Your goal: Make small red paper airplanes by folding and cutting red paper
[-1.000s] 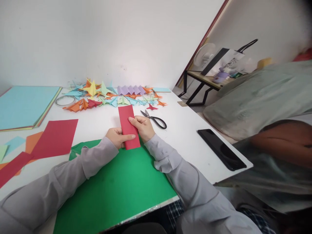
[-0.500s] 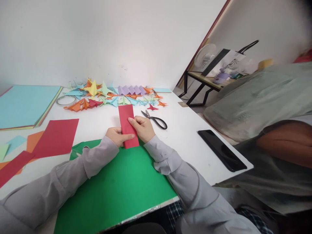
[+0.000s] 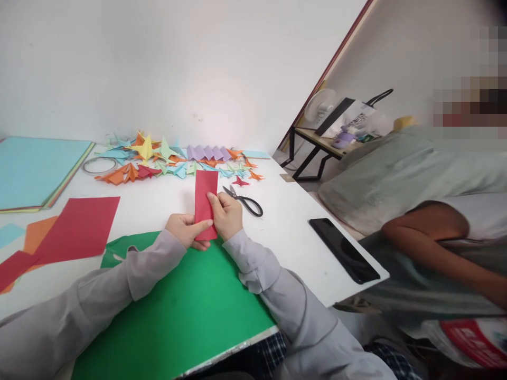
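Note:
Both my hands hold a narrow red paper strip (image 3: pixel 205 203) upright above the front of the table. My left hand (image 3: pixel 186 230) grips its lower left part, thumb across the front and fingers behind. My right hand (image 3: pixel 226 214) pinches the right edge with the thumb on the front face. Beneath my forearms lies a green sheet (image 3: pixel 174 306). Just beyond my right hand are scissors with black handles (image 3: pixel 247 202), their blades slightly apart. A larger red paper sheet (image 3: pixel 79 229) lies to the left, overlapping orange paper (image 3: pixel 38 235).
Folded paper stars and cranes (image 3: pixel 146 153) line the wall, with a purple pleated paper (image 3: pixel 208 153) among them. A stack of coloured sheets (image 3: pixel 39 169) and a wire coil (image 3: pixel 99 164) sit at left. A black phone (image 3: pixel 344 250) lies near the right edge; a person (image 3: pixel 428 232) is beyond it.
My view has turned slightly right, so the table things sit further left and more of the person shows. Both hands still hold the red strip, which now stands straighter.

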The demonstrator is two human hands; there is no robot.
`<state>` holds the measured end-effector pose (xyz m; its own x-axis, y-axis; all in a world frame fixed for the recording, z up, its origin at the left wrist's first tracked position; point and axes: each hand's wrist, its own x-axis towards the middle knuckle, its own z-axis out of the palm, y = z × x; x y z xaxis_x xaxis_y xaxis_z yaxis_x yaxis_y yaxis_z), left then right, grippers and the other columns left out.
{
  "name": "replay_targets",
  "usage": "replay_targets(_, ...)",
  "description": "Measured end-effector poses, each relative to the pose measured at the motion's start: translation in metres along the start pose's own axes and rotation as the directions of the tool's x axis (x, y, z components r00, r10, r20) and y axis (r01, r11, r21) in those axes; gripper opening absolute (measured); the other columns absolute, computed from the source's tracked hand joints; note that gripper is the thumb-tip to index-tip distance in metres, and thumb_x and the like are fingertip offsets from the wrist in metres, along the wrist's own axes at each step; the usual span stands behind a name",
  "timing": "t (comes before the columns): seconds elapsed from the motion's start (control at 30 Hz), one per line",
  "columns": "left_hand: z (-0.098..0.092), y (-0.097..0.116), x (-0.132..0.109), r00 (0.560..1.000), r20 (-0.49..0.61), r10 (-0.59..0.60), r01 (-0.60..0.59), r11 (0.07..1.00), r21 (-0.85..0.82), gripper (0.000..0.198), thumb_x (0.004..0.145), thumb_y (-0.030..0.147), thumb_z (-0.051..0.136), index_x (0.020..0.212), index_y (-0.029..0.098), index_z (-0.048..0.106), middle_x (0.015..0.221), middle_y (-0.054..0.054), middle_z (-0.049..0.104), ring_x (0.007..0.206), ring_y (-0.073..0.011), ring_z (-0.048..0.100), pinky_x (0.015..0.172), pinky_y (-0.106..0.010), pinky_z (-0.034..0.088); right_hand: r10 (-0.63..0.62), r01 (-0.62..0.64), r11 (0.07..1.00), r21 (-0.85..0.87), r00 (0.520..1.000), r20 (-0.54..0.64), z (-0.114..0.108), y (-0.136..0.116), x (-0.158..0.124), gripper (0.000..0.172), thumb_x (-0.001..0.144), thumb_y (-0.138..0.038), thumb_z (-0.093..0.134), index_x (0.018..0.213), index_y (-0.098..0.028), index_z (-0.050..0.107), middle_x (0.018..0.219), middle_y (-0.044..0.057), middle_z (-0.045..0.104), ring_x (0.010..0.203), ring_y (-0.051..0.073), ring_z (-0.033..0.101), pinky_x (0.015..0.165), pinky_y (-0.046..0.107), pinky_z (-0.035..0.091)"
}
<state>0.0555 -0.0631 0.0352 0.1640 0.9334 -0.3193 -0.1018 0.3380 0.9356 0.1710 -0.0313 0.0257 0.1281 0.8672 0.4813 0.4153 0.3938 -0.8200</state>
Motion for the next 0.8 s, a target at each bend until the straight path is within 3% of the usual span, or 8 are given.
replay_targets(0.17,0.004,-0.001,-0.004,1.0,-0.011,0.013,-0.011,0.979,0.206,0.044,0.063,0.045,0.067,0.037,0.017,0.045,0.027,0.0,0.046,0.023,-0.012,0.044,0.026,-0.021,0.033,0.041,-0.038,0.998,0.059,0.998,-0.049,0.0,0.003,0.004,0.041,0.081,-0.042,0.046,0.05,-0.021,0.029,0.048,-0.006,0.028,0.049,0.009,0.026,0.048,0.024,0.023)
replay_targets(0.3,0.004,-0.002,-0.002,0.999,-0.008,0.048,-0.043,0.948,0.314,0.055,0.066,0.053,0.06,0.03,0.02,0.036,0.02,0.001,0.035,0.018,-0.0091,0.034,0.024,-0.02,0.022,0.063,-0.058,0.994,0.092,0.997,-0.053,0.001,0.004,0.006,0.042,0.08,-0.043,0.047,0.049,-0.021,0.028,0.048,-0.006,0.027,0.05,0.009,0.025,0.049,0.024,0.023)
replay_targets(0.37,0.002,-0.003,-0.001,0.999,0.014,0.05,-0.052,0.949,0.311,0.056,0.066,0.057,0.058,0.03,0.02,0.036,0.02,0.001,0.035,0.018,-0.009,0.033,0.025,-0.02,0.022,0.058,-0.052,0.993,0.107,0.997,-0.051,0.001,0.004,0.006,0.042,0.08,-0.042,0.047,0.049,-0.021,0.028,0.048,-0.006,0.027,0.05,0.009,0.025,0.049,0.024,0.023)
replay_targets(0.5,-0.004,-0.004,0.005,0.991,0.06,0.119,-0.129,0.97,0.208,0.05,0.063,0.061,0.058,0.042,0.017,0.05,0.033,-0.001,0.049,0.027,-0.0109,0.045,0.03,-0.021,0.034,0.025,-0.024,0.993,0.112,1.0,-0.009,0.0,0.002,0.004,0.041,0.08,-0.041,0.047,0.049,-0.021,0.03,0.048,-0.006,0.029,0.049,0.009,0.027,0.048,0.024,0.024)
replay_targets(0.63,-0.011,-0.002,0.015,0.944,-0.047,0.326,-0.321,0.943,0.091,0.046,0.057,0.058,0.064,0.05,0.014,0.052,0.042,0.003,0.049,0.038,-0.0081,0.046,0.037,-0.019,0.039,-0.048,0.043,0.996,0.075,0.997,0.063,0.003,-0.003,-0.002,0.041,0.081,-0.04,0.047,0.049,-0.02,0.03,0.047,-0.007,0.028,0.047,0.008,0.027,0.047,0.023,0.024)
replay_targets(0.8,-0.016,0.0,0.022,0.924,-0.093,0.372,-0.37,0.928,0.032,0.042,0.056,0.053,0.066,0.056,0.013,0.055,0.046,0.004,0.05,0.041,-0.007,0.044,0.037,-0.018,0.036,-0.11,0.107,0.993,0.039,0.99,0.088,0.006,-0.002,-0.005,0.04,0.082,-0.038,0.047,0.05,-0.019,0.032,0.046,-0.007,0.029,0.046,0.007,0.029,0.046,0.022,0.024)
